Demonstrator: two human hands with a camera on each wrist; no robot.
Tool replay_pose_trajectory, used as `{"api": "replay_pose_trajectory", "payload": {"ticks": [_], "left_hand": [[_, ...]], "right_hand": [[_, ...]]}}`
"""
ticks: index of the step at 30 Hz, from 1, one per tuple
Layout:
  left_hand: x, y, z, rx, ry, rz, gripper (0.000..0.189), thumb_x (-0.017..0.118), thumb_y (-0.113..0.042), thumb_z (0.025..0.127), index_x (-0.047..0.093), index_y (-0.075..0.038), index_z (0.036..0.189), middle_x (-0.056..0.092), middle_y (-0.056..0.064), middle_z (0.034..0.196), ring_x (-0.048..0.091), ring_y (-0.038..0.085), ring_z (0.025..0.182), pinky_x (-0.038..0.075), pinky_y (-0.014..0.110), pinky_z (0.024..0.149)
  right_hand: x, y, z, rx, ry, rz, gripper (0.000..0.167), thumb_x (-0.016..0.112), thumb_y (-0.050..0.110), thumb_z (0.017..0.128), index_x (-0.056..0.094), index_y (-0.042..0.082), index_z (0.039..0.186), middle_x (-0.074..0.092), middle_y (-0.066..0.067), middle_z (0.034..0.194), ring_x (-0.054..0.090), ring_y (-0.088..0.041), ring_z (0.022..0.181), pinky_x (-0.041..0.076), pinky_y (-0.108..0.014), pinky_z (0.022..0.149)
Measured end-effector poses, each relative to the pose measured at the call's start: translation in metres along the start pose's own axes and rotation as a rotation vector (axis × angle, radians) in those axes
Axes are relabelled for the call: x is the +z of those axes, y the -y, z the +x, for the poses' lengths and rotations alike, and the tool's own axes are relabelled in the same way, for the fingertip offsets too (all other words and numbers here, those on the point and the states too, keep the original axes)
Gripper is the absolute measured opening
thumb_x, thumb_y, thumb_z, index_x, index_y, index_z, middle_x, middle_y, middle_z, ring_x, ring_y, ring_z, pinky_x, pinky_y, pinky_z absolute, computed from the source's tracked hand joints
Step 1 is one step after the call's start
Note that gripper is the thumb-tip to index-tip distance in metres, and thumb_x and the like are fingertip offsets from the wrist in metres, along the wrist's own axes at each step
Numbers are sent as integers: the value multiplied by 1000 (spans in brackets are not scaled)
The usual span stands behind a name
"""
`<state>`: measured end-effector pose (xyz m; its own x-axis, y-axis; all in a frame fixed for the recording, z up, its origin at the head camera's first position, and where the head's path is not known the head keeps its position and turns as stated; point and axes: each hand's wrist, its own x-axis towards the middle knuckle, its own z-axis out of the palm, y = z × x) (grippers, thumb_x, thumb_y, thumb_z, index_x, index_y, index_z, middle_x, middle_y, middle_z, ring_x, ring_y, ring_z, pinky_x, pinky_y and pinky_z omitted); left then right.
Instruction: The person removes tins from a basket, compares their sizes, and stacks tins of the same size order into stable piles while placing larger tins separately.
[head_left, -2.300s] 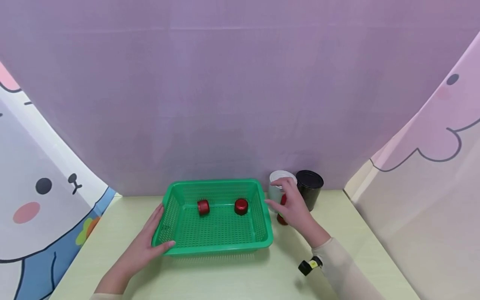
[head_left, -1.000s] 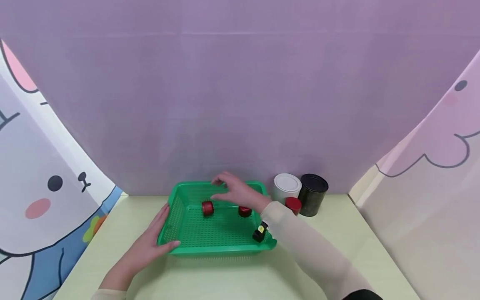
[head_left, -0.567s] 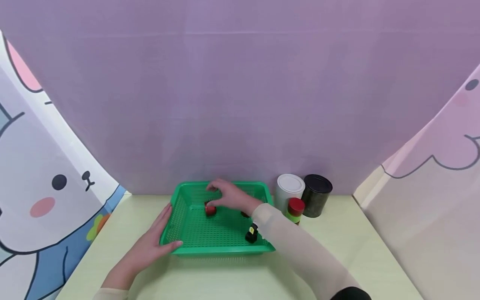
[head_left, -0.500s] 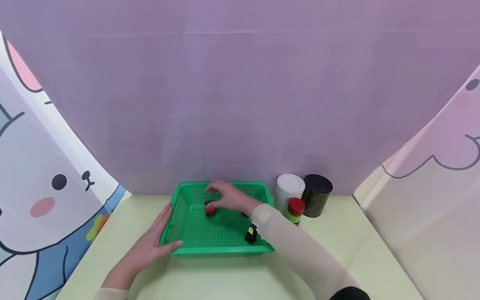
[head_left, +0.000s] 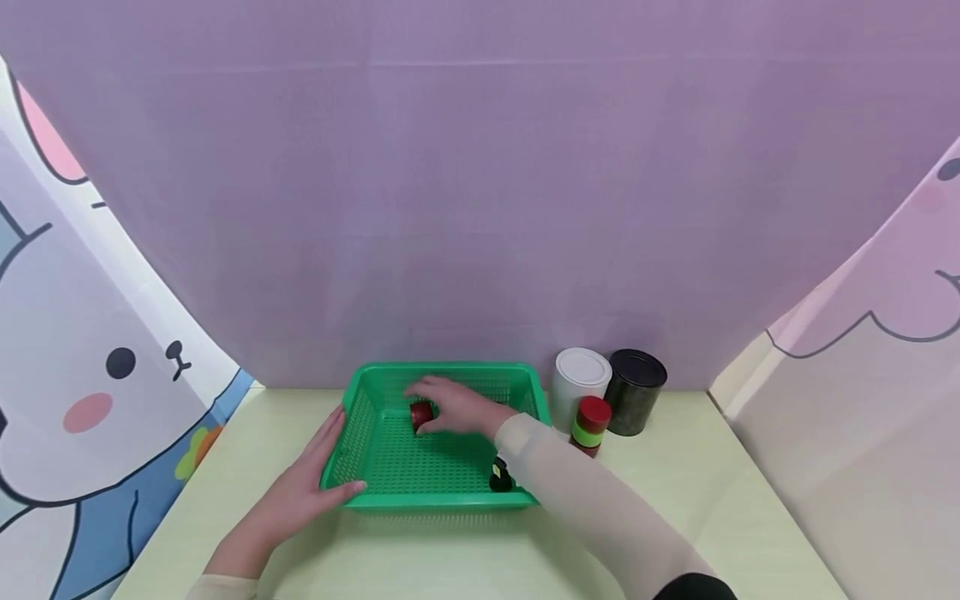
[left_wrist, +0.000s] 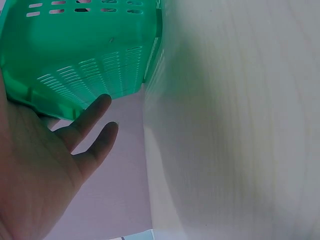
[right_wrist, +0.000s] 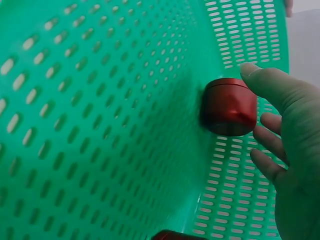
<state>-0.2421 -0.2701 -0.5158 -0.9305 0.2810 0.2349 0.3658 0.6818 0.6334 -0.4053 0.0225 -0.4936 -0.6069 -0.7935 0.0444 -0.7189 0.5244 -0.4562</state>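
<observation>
A green perforated plastic basket [head_left: 435, 502] stands on the table. My left hand [head_left: 296, 492] rests against its left side, fingers along the rim and thumb over the front corner. In the left wrist view, two straight fingers [left_wrist: 100, 145] point past the basket's outer wall. Inside the basket, a small red lidded jar [right_wrist: 230, 107] lies near my right hand [head_left: 461, 410]. The thumb [right_wrist: 270, 82] is at the jar's edge and the other fingers are spread beside it, not closed round it. A second red jar [right_wrist: 177, 236] barely shows at the right wrist view's lower edge.
Right of the basket stand a white-lidded can [head_left: 581, 375], a dark can with a black lid [head_left: 635, 390] and a red-topped jar with a green band [head_left: 590, 423]. A purple cloth backdrop [head_left: 480, 208] rises behind the table.
My right hand has moved left from the red-topped jar beside the basket, then lowered into the basket to the red jar. My left hand has stayed at the basket's left side.
</observation>
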Motion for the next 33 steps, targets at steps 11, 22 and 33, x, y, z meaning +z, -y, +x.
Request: {"api": "replay_pose_trajectory", "payload": {"ticks": [11,22,33], "left_hand": [[1,1,0,-8,-3,4,112,83,-43,99,13,-9,179,10,13,186,21,54,164,36,80,116],[1,0,0,-4,-6,-6,111,84,-42,99,14,-8,178,10,14,185,21,55,163,35,80,115],[1,-1,1,-10,-2,-6,111,84,-41,99,13,-8,178,11,15,185,19,54,164,34,80,117]], "right_hand": [[3,0,-2,35,55,-1,74,85,25,101,51,23,167,51,0,162,55,-19,144,54,-35,109],[8,-5,-2,71,106,-42,72,83,29,103,51,27,167,47,0,165,51,-19,148,53,-37,112],[11,-9,-2,79,113,-25,69,82,24,103,52,27,165,46,-2,167,49,-20,151,53,-37,111]]}}
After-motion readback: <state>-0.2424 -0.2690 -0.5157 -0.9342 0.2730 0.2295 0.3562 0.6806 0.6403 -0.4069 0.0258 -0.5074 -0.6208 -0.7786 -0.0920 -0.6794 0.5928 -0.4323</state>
